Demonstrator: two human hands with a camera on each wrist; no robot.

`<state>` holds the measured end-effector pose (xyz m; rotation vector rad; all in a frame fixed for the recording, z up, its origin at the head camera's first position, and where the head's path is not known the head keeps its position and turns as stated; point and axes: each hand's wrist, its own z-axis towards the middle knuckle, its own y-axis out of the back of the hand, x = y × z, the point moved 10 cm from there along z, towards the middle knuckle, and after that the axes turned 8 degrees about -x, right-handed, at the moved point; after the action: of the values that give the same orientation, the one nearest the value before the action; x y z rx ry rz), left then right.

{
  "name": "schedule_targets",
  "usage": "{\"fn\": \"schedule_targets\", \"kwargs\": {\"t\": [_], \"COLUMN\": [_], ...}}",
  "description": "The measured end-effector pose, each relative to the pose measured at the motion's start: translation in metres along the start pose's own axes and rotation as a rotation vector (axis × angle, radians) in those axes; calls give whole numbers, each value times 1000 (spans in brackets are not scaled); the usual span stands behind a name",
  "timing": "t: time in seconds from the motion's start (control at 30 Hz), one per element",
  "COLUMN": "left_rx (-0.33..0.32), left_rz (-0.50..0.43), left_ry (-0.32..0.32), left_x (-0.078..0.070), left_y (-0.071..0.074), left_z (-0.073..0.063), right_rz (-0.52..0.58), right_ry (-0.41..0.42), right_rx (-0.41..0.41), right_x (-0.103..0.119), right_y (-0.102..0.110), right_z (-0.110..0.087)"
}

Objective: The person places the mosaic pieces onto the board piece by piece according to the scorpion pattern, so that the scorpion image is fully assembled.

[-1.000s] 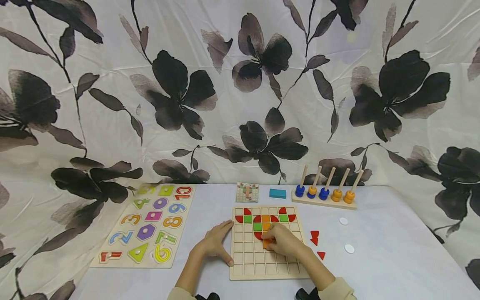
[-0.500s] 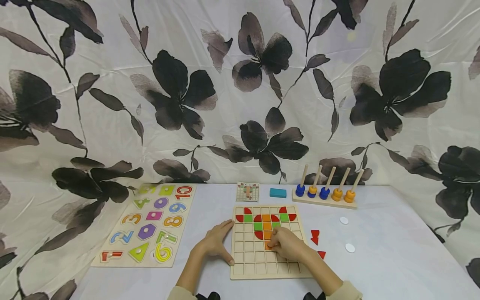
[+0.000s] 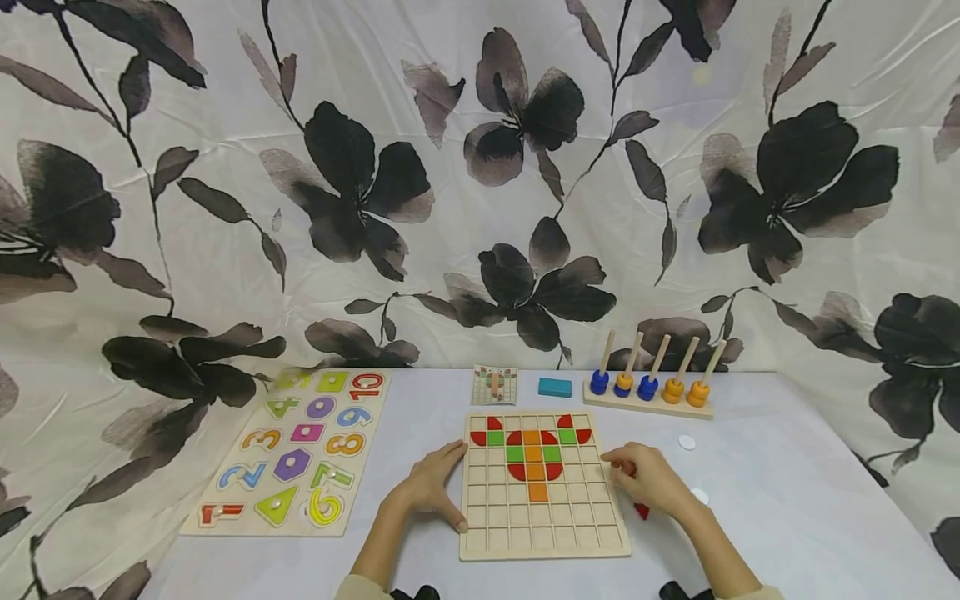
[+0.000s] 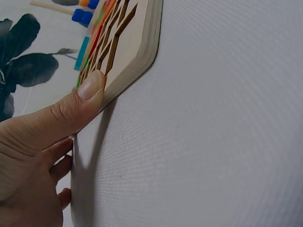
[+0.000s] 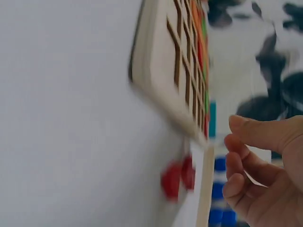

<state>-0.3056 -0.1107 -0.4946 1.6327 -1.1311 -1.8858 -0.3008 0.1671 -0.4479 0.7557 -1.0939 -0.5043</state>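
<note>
A red piece (image 3: pixel 642 511) is seen on the table (image 3: pixel 780 500), just beside the right edge of the board (image 3: pixel 543 539) and partly covered by the right hand (image 3: pixel 651 479). From the right fingertips, which are held at that edge, the piece is placed to the right and nearer the person, so it is lain beneath the hand rather than ahead of it. Two red shapes are shown blurred in the right wrist view; no long axis can be told. Nothing is seen held in the right fingers, which are loosely bent with the thumb apart. The left hand (image 3: pixel 431 482) is set against the board's left edge, fingers and thumb spread; the red piece is separated from it by the board's full width, so the right is nearer.
</note>
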Motion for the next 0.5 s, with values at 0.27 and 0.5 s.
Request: {"fn": "schedule_targets", "kwargs": {"t": [0.27, 0.5], "left_rx": [4, 5], "left_rz": [-8, -4], "left_ry": [7, 8], "left_x": [0, -1], "left_y": [0, 0], "left_z": [0, 0], "right_rz": [-187, -236], "right_ry": [-184, -277], "right_rx": [-182, -88], "right_x": [-75, -111], "right_y": [68, 81], "right_z": [-15, -19]}}
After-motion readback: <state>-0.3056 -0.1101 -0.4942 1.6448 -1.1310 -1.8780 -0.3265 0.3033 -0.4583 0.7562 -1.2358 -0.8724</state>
